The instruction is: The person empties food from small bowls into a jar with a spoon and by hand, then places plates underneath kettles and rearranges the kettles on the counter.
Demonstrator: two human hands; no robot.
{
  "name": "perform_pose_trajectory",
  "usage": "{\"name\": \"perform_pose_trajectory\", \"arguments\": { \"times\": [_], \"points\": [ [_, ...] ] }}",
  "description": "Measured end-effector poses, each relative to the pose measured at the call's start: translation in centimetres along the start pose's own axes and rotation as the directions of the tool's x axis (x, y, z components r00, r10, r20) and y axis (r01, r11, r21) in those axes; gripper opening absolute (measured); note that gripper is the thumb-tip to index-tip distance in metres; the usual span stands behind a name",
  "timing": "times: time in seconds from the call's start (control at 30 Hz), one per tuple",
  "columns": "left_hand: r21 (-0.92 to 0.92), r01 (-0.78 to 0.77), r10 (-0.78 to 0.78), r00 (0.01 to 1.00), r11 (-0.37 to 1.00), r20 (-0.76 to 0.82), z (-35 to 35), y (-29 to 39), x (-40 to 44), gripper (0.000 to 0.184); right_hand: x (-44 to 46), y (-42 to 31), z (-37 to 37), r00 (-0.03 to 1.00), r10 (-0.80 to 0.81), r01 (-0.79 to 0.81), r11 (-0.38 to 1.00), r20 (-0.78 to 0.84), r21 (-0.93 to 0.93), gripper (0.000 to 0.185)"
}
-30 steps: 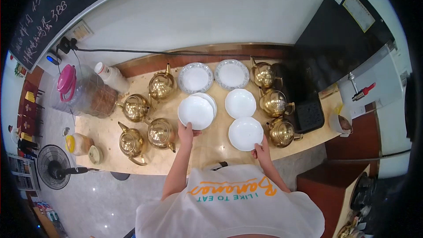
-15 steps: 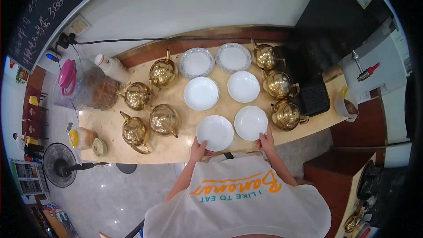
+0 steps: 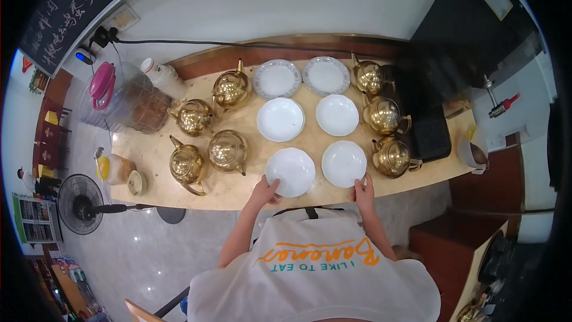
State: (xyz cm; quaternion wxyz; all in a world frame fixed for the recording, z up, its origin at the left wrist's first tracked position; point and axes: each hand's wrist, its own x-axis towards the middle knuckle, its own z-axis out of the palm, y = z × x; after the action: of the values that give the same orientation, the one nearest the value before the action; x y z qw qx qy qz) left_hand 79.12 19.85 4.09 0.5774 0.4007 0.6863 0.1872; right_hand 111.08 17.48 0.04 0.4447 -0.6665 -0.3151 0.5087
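Note:
My left hand (image 3: 264,192) grips the near rim of a round white plate (image 3: 290,172), thumb on top and the other fingers partly hidden below. With thumb and fingers, my right hand (image 3: 363,192) pinches the near edge of a second white plate (image 3: 344,164). Both plates rest side by side near the counter's front edge. Behind them are two more white dishes, a left one (image 3: 280,119) and a right one (image 3: 337,114). Farther back lie two plates with grey patterned rims, left (image 3: 277,79) and right (image 3: 326,76).
Several brass teapots flank the plates, including one at left (image 3: 228,151) and one at right (image 3: 393,156). A pink-lidded jar (image 3: 131,98) and a yellow-lidded jar (image 3: 118,170) stand on the counter's left side. A black tray (image 3: 432,134) is at right; a fan (image 3: 83,206) stands left of the counter.
The whole view has shifted slightly as the camera moved. Both hands remain at the rims of the two front plates, and the left plate sits slightly farther left relative to the dishes behind.

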Motion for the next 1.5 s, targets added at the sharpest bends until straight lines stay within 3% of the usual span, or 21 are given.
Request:
{"name": "perform_pose_trajectory", "arguments": {
  "times": [0.13, 0.27, 0.33, 0.37, 0.43, 0.47, 0.5, 0.57, 0.6, 0.7, 0.8, 0.9, 1.0, 1.1, 1.2, 1.3, 1.4, 1.5],
  "points": [
    [0.161, 0.04, -0.049, 0.997, 0.986, 0.053, 0.2, 0.9, 0.0, 0.049, -1.2, -1.5, 0.3, 0.969, -0.172, 0.146, 0.978, -0.179, -0.148, 0.043],
    [0.281, 0.041, -0.068, 0.994, 0.959, 0.086, -0.6, 1.6, 0.4, 0.049, -0.9, -3.2, 0.8, 0.921, -0.384, 0.336, 0.872, -0.071, -0.356, 0.043],
    [0.253, 0.007, 0.01, 0.998, 0.967, -0.062, -1.2, 1.4, 0.8, 0.044, -0.7, -4.6, 2.3, 0.862, -0.503, 0.485, 0.785, 0.061, -0.385, 0.041],
    [0.241, -0.011, 0.046, 0.989, 0.97, -0.137, -1.5, 1.1, 1.0, 0.042, -0.4, -5.6, 3.2, 0.863, -0.488, 0.498, 0.775, 0.133, -0.389, 0.043],
    [0.116, -0.225, 0.252, 0.902, 0.967, -0.349, -1.8, -1.6, 2.9, 0.038, 0.4, -8.0, 5.7, 0.85, -0.448, 0.526, 0.752, 0.276, -0.397, 0.047],
    [0.073, -0.339, 0.333, 0.824, 0.938, -0.459, -2.0, -2.5, 3.4, 0.037, 0.9, -9.1, 7.3, 0.78, -0.517, 0.625, 0.665, 0.353, -0.408, 0.053],
    [-0.029, -0.38, 0.323, 0.823, 0.924, -0.468, -2.5, -2.0, 2.7, 0.036, 1.5, -10.2, 8.8, 0.697, -0.574, 0.717, 0.567, 0.429, -0.407, 0.058],
    [-0.019, -0.432, 0.357, 0.769, 0.902, -0.53, -3.1, -4.2, 3.3, 0.037, 3.4, -11.8, 11.5, 0.582, -0.561, 0.812, 0.445, 0.589, -0.378, 0.074],
    [-0.011, -0.457, 0.373, 0.739, 0.889, -0.561, -3.3, -4.9, 2.9, 0.039, 4.3, -12.5, 13.1, 0.575, -0.527, 0.817, 0.403, 0.626, -0.412, 0.081],
    [-0.266, -0.32, 0.129, 0.825, 0.909, -0.551, -3.4, -5.9, -0.4, 0.035, 6.8, -13.5, 17.4, 0.576, -0.404, 0.818, 0.275, 0.711, -0.506, 0.099],
    [-0.356, -0.274, 0.046, 0.844, 0.893, -0.534, -3.0, -8.5, -3.3, 0.038, 9.0, -13.5, 20.8, 0.586, -0.254, 0.809, 0.134, 0.77, -0.572, 0.114],
    [-0.143, -0.232, 0.085, 0.756, 0.962, -0.649, -1.5, -8.8, -7.5, 0.044, 10.5, -13.8, 22.7, 0.571, -0.111, 0.819, 0.003, 0.814, -0.574, 0.125],
    [0.447, -0.179, 0.453, 0.621, 0.877, -0.64, 0.9, -12.3, -8.4, 0.058, 11.4, -14.0, 23.9, 0.572, -0.05, 0.819, -0.025, 0.819, -0.574, 0.13],
    [0.491, -0.068, 0.394, 0.694, 0.869, -0.602, 3.2, -11.8, -9.8, 0.07, 11.6, -14.6, 24.7, 0.583, -0.047, 0.812, 0.039, 0.811, -0.582, 0.131],
    [0.266, 0.037, 0.122, 0.823, 0.963, -0.555, 4.3, -10.3, -10.4, 0.078, 11.8, -14.5, 25.5, 0.6, -0.066, 0.8, 0.068, 0.797, -0.596, 0.13],
    [0.241, 0.022, 0.095, 0.881, 0.97, -0.464, 5.7, -11.2, -10.1, 0.075, 11.5, -14.7, 25.6, 0.561, -0.099, 0.828, 0.035, 0.822, -0.56, 0.127],
    [0.262, 0.089, -0.036, 0.979, 0.961, -0.199, 5.0, -8.3, -11.2, 0.071, 11.0, -14.9, 26.0, 0.538, -0.119, 0.842, 0.044, 0.834, -0.537, 0.125],
    [0.274, 0.085, -0.038, 0.984, 0.958, -0.173, 5.2, -8.7, -10.6, 0.066, 10.5, -15.1, 26.8, 0.539, -0.124, 0.842, 0.092, 0.833, -0.531, 0.123]
  ]
}}
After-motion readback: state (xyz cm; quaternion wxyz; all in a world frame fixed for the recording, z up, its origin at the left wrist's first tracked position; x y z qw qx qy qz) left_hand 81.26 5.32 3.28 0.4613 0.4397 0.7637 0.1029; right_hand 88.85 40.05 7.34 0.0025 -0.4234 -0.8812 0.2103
